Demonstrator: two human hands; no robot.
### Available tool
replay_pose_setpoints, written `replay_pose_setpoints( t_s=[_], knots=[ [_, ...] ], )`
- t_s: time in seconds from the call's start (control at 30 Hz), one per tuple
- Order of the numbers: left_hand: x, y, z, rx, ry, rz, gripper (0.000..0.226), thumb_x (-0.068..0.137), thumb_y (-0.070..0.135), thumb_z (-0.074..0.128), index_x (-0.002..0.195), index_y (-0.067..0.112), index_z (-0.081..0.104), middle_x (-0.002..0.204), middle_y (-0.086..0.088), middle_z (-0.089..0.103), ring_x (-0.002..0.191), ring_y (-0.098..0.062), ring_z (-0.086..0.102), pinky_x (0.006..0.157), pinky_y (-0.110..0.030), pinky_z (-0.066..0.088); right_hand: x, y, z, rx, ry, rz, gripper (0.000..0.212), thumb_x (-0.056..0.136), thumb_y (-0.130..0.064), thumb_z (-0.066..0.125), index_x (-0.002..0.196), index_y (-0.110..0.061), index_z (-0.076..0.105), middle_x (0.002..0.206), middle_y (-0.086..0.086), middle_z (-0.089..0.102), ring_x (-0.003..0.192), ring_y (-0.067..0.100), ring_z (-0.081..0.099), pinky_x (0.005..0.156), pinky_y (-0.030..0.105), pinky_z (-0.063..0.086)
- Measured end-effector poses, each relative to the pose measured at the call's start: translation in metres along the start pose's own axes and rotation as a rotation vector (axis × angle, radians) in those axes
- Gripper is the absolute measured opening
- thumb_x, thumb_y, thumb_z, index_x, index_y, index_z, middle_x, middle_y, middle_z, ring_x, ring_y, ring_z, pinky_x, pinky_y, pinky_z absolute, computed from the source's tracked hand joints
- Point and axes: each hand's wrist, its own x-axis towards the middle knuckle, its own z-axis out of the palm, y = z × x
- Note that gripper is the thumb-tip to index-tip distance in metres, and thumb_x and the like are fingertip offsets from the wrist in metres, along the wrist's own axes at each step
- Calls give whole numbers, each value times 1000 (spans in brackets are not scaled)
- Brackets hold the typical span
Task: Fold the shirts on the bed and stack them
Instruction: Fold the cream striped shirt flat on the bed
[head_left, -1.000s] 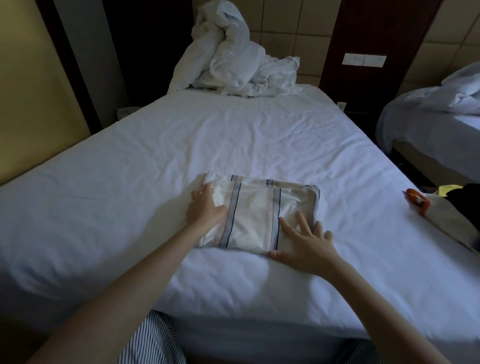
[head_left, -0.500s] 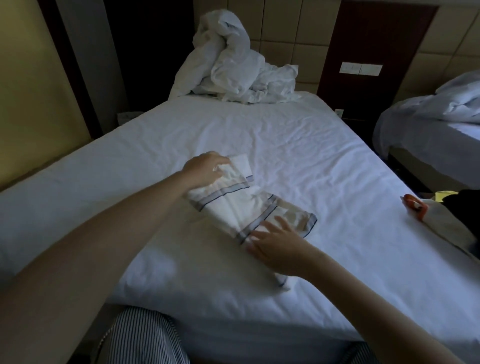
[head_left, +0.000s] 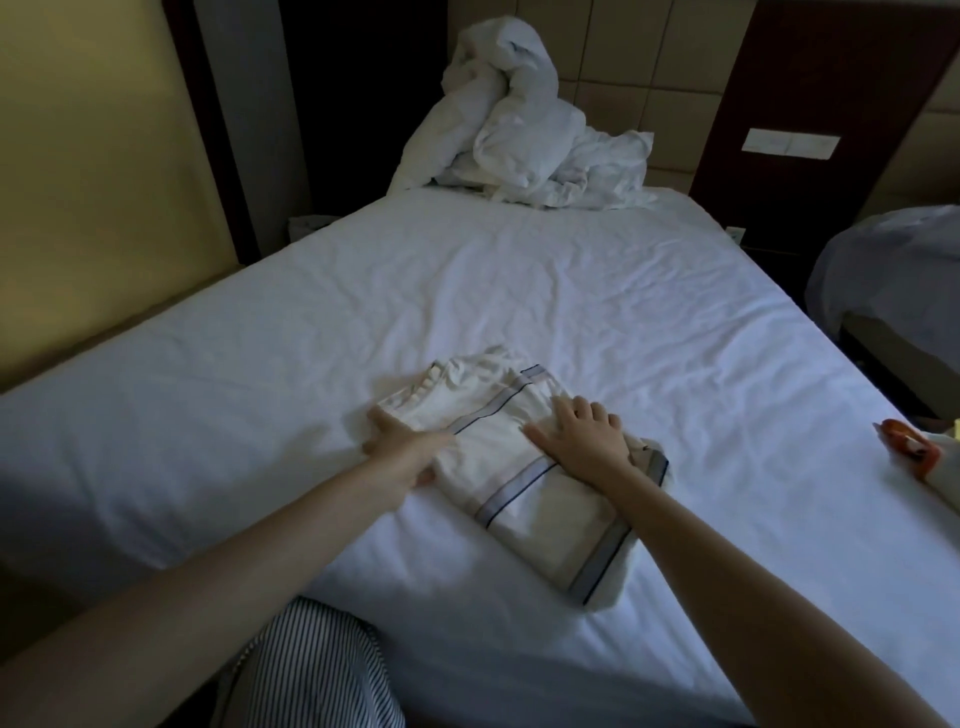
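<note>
A folded cream shirt (head_left: 498, 447) with dark and grey stripes lies at a slant on the white bed (head_left: 519, 291), near the front edge. My left hand (head_left: 402, 444) rests at the shirt's left edge with straight fingers, some of them tucked under the fabric. My right hand (head_left: 584, 434) lies flat on top of the shirt with fingers spread, pressing it down. At the right edge of the bed lies another garment (head_left: 930, 462), white with an orange patch, mostly cut off by the frame.
A crumpled white duvet (head_left: 524, 135) is heaped at the head of the bed. A second bed (head_left: 893, 265) stands to the right across a narrow gap. A yellow wall runs along the left side. My striped trouser leg (head_left: 311, 670) is against the bed's front edge.
The shirt turned from square-on to a slant and was laid down flat. My left hand came down from the lifted far corner to the left edge; my right hand moved onto its middle.
</note>
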Motion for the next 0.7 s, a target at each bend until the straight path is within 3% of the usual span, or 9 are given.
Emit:
replay_pose_setpoints(
  t_s=[0.07,0.1,0.2,0.33,0.43,0.53,0.6,0.7],
  knots=[
    [-16,-7,12,448,-49,163,124,54,56,73,150,26,0,151,-21,18,137,-35,28,104,-40,40,-1,-1,-1,-9,21,-40,66,88,-67,33,138,-23,34,137,9,39,123,32,38,102,42,28],
    [-22,-9,17,673,-88,262,117,59,67,64,150,26,3,151,-24,14,139,-37,20,111,-39,31,-2,-1,-3,7,25,-35,63,89,-65,34,136,-23,36,135,10,41,120,33,41,100,42,30],
    [-34,-13,33,879,-15,353,89,77,62,58,146,18,21,143,-25,20,130,-39,28,103,-35,33,-6,-6,-8,39,29,-6,54,92,-58,39,132,-23,43,124,12,47,109,35,50,90,40,38],
    [-44,-18,44,799,151,493,64,93,31,48,150,21,20,148,-18,26,124,-37,38,99,-36,34,-9,-17,-18,150,37,-2,37,94,-46,45,116,-17,53,112,12,50,98,32,54,77,35,41],
    [-36,-11,33,551,-11,617,75,89,6,47,152,21,9,154,-17,16,131,-36,37,98,-32,36,-9,-26,-24,253,86,20,30,92,-43,49,108,-19,59,105,10,56,92,29,56,71,33,41],
    [-23,6,9,321,-215,619,77,86,-8,46,150,13,10,155,-13,11,139,-17,23,102,-17,24,-7,-45,-31,414,122,69,29,93,-39,51,100,-13,63,97,12,63,88,29,58,73,36,45],
    [-12,19,-13,228,-228,621,73,85,-14,46,148,7,17,153,-13,16,135,-11,21,97,-8,19,-7,-61,-33,574,150,99,31,94,-33,51,98,-5,64,92,15,64,85,30,59,73,36,45],
    [13,44,-60,246,-192,620,68,84,-17,44,146,2,25,154,-14,20,142,-19,20,96,-5,16,-1,-100,-34,767,145,133,30,93,-33,51,96,-5,64,89,11,63,86,28,58,76,36,45]
  ],
)
